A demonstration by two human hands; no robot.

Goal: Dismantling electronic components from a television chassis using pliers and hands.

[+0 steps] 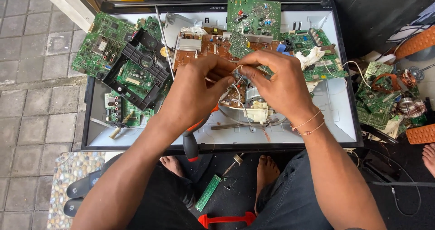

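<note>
Green boards [108,44] crowd the open back of a flat screen panel [337,121] lying on the floor, with a brown board [204,46] and another green board [253,16] propped near the top edge. A black plastic frame [136,71] lies tilted over the boards on the left side. More boards and copper coils form a heap [385,94] just off the panel's right edge. A screwdriver [190,144] with an orange and black handle rests across the panel's lower rim, partly hidden under the left forearm. On the dark mat below lie a narrow green strip board [208,193] and a red-handled tool [226,219] between the bare feet.

Both hands meet over the middle of the panel. The left hand [195,92] has thumb and fingers pinched together on thin white wires [236,87] (the ends are hard to make out). The right hand [278,82] pinches the same wires from the other side, fingertips almost touching the left's. The wires run down to a white connector [257,112] beneath the hands.
</note>
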